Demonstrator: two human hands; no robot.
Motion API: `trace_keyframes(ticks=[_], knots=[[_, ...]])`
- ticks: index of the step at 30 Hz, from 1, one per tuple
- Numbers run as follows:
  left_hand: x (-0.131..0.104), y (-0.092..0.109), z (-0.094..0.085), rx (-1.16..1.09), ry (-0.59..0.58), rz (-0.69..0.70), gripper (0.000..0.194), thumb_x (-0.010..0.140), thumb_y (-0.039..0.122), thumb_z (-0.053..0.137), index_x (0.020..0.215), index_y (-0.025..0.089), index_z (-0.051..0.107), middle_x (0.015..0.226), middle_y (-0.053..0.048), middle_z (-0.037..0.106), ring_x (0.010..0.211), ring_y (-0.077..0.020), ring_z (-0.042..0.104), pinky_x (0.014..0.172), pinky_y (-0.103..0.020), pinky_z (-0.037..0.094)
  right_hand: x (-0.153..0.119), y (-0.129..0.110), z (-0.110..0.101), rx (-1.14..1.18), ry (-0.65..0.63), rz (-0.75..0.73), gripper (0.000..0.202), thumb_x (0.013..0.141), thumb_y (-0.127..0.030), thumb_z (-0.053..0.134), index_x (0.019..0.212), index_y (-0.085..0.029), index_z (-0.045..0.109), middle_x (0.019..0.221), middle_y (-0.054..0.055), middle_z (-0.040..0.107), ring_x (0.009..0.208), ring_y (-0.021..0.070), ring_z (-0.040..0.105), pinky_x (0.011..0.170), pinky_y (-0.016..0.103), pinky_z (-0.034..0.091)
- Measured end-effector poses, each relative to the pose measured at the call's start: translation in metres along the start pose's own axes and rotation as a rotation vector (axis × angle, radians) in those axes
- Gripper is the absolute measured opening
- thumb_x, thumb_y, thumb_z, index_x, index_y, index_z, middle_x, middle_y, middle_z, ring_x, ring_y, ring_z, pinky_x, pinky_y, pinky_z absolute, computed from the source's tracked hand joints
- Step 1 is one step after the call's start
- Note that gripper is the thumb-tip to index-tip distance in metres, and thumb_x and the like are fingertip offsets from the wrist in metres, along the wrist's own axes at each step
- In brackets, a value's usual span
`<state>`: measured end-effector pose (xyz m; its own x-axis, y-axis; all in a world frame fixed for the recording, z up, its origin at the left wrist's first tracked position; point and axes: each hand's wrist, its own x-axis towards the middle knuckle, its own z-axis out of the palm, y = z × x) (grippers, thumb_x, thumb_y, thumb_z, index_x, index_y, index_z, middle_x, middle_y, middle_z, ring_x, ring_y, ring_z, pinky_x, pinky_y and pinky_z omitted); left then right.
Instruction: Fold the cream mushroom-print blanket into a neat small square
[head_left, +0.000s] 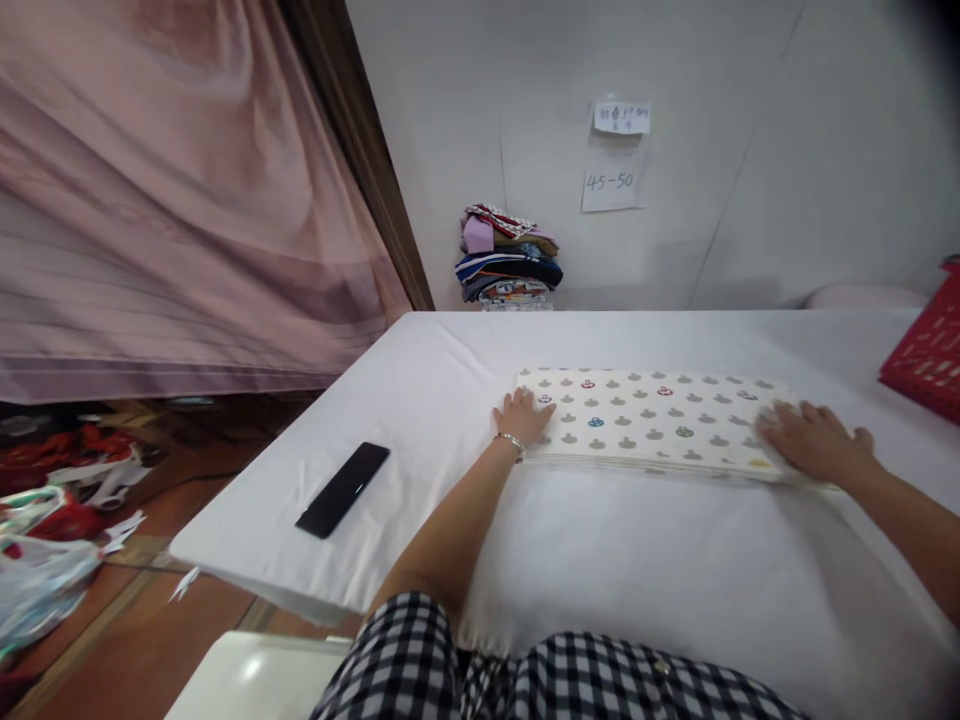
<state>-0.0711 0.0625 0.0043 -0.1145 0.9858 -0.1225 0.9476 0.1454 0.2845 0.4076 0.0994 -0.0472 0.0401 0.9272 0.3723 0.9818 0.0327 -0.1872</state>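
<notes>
On the wall (450, 120) beyond the folded printed cloth (637, 415), a paper sheet (613, 192) is showing handwritten "45-50", and a slip (622, 118) above it is bearing handwritten characters too small to read surely. The cloth is lying on the white-covered table (420, 370). At the cloth's left end, the left hand (523, 420) is resting with fingers spread, touching it. At the cloth's right end, the right hand (819, 442), partly blurred, is laying loosely spread fingers on it. Left of the cloth, a black smartphone (343, 490) is lying; right of it, a red basket (930, 345) is standing.
</notes>
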Motion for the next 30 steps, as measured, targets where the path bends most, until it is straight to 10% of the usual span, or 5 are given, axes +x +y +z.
trace_keyframes(ticks=[7,12,23,30], knots=[[0.032,0.051,-0.006,0.122,0.096,0.244,0.071,0.086,0.067,0.028,0.143,0.025,0.036,0.157,-0.006,0.016,0.144,-0.0307,0.007,0.114,-0.057,0.006,0.041,-0.143,0.008,0.001,-0.212,-0.28,0.053,0.088,-0.055,0.03,0.126,-0.028,0.055,0.145,0.013,0.041,0.136,0.0366,0.029,0.103,0.061,0.026],[0.058,0.046,0.011,0.157,0.008,0.221,0.074,0.086,0.068,0.022,0.147,0.026,0.028,0.158,-0.003,0.011,0.145,-0.0287,0.003,0.115,-0.055,0.002,0.057,-0.199,0.03,-0.016,-0.389,-0.303,0.067,0.09,-0.061,0.019,0.143,-0.025,0.038,0.154,0.007,0.023,0.142,0.0297,0.016,0.111,0.056,0.017],[0.067,0.031,0.021,0.147,0.0,0.188,0.079,0.084,0.072,0.014,0.149,0.027,0.024,0.158,-0.001,0.009,0.145,-0.0273,0.0,0.115,-0.055,0.004,0.059,-0.196,0.036,0.0,-0.499,-0.302,0.07,0.09,-0.062,0.016,0.148,-0.027,0.029,0.156,0.004,0.015,0.143,0.0273,0.011,0.113,0.054,0.013],[0.068,0.028,0.024,0.122,0.036,0.205,0.074,0.085,0.07,0.02,0.148,0.03,0.027,0.157,-0.001,0.013,0.145,-0.0272,0.004,0.115,-0.055,0.004,0.069,-0.116,0.016,-0.129,-0.409,-0.087,0.068,0.09,-0.058,0.021,0.146,-0.023,0.033,0.155,0.008,0.02,0.142,0.0298,0.015,0.111,0.056,0.014]])
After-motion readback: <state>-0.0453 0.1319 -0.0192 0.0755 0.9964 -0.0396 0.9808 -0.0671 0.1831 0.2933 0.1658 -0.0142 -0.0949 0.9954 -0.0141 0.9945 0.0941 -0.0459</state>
